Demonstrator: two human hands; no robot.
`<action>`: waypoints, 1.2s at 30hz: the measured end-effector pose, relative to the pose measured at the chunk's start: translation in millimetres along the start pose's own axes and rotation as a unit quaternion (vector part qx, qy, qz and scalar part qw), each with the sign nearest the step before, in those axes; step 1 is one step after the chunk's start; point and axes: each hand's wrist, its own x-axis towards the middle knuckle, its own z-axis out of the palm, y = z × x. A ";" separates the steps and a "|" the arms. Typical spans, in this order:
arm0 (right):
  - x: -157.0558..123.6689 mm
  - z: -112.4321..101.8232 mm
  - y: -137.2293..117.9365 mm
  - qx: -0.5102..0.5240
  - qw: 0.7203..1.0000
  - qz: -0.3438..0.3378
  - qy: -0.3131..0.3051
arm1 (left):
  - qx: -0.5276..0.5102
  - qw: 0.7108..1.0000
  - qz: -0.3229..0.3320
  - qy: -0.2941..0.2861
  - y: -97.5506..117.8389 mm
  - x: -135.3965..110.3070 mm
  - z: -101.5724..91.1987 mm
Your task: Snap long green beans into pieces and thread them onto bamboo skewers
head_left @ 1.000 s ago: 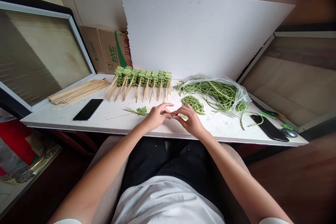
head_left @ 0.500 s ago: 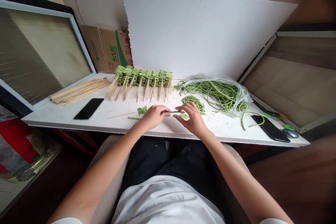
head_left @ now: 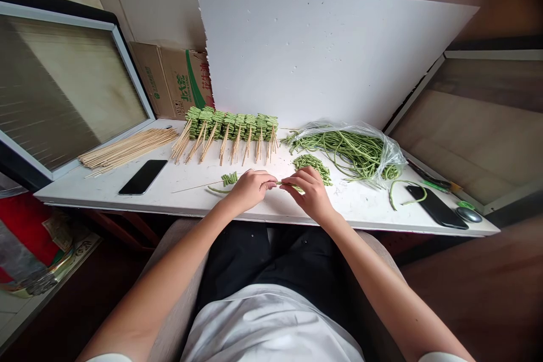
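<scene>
My left hand (head_left: 250,190) is shut on a thin bamboo skewer (head_left: 195,185), whose point sticks out to the left over the white table (head_left: 85,197). A folded green yard-long bean (head_left: 229,179) sits on that skewer, and a loose end of it curves below. My right hand (head_left: 308,194) pinches a green bean strand (head_left: 287,184) close to my left fingertips. Just beyond my right hand lies a heap of folded beans (head_left: 311,168). A row of finished bean skewers (head_left: 231,127) stands further back, their sticks pointing toward me.
Long raw beans spill from a clear plastic bag (head_left: 352,153) at the right. A bundle of bare skewers (head_left: 129,148) and a black phone (head_left: 143,176) lie at the left. Another phone (head_left: 436,207) and green-handled scissors (head_left: 432,182) are far right. A white foam board (head_left: 297,51) rises behind.
My hands have drawn closer together, and the bean strand between them looks shorter. The skewer now sits lower in my left hand, and the folded bean on it has stayed near the same spot.
</scene>
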 end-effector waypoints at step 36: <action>6.8 -8.9 -18.1 0.084 0.992 0.053 0.082 | -0.035 0.993 0.040 0.110 18.4 2.9 -4.1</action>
